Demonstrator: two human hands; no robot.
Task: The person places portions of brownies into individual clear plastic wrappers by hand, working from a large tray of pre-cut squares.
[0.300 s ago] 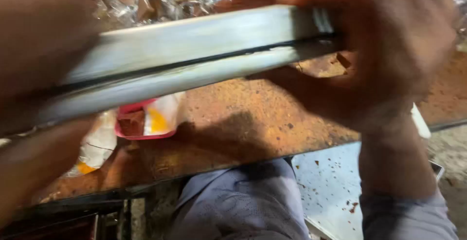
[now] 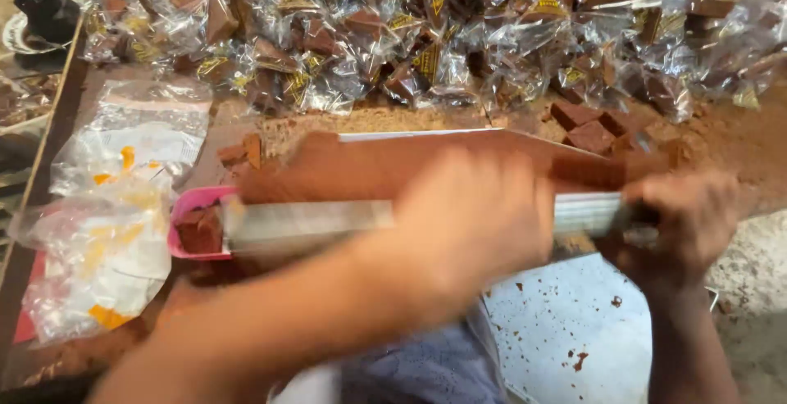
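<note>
**Kid:** What could go wrong?

**Helper:** The long metal blade (image 2: 311, 222) could slip and nick a finger. The left hand (image 2: 471, 220) lies across it, all blurry, so I cannot tell how it grips. The right hand (image 2: 684, 224) is wrapped tight round the blade's end.

**Kid:** How does the blade look?

**Helper:** Flat, shiny and grey. Its tip touches the pink tub (image 2: 190, 222); the wrapped brown sweets (image 2: 426, 35) pile well behind it.
</note>
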